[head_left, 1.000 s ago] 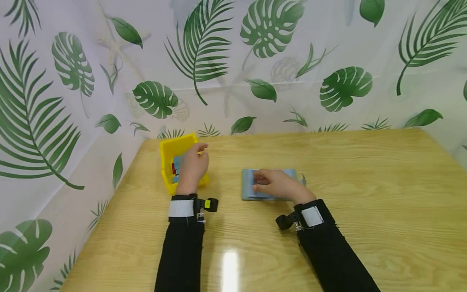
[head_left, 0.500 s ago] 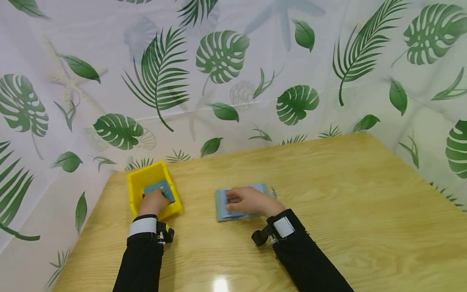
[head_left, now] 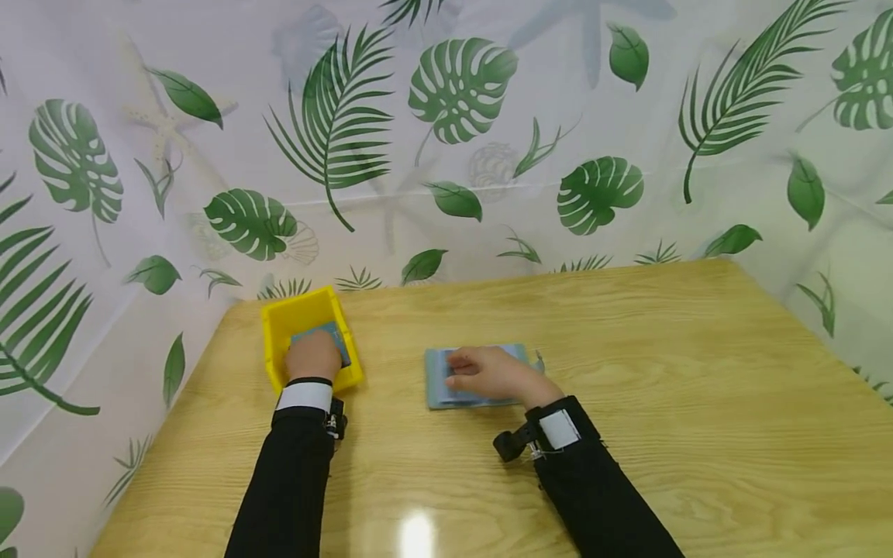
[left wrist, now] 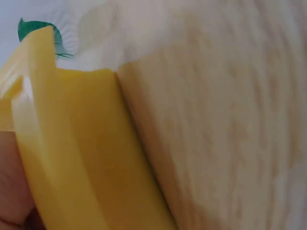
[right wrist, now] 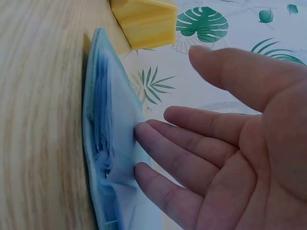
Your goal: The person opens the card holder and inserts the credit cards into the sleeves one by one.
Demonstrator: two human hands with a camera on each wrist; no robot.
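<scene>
My left hand [head_left: 315, 358] reaches down into a yellow plastic bin [head_left: 296, 316], over blue card-like pieces [head_left: 339, 338]. Its fingers are hidden, so I cannot tell whether it grips one. In the left wrist view, part of the left hand [left wrist: 12, 182] shows behind the bin's near wall [left wrist: 105, 143]. A light blue card holder [head_left: 434, 380] lies open on the table under my right hand [head_left: 491, 373]. In the right wrist view, relaxed, spread fingers [right wrist: 182, 153] rest their tips against the holder's translucent sleeves [right wrist: 120, 105], with the thumb apart.
The wooden table [head_left: 628, 372] extends around both items. A leaf-patterned cloth [head_left: 488, 194] hangs along the back and sides. The bin stands at the table's back left, with the card holder to its right. A small tab [head_left: 538, 361] sticks out at the holder's right end.
My left hand has gone from over the bin's right rim down into the bin. The right hand has stayed at the card holder. The head view has shifted.
</scene>
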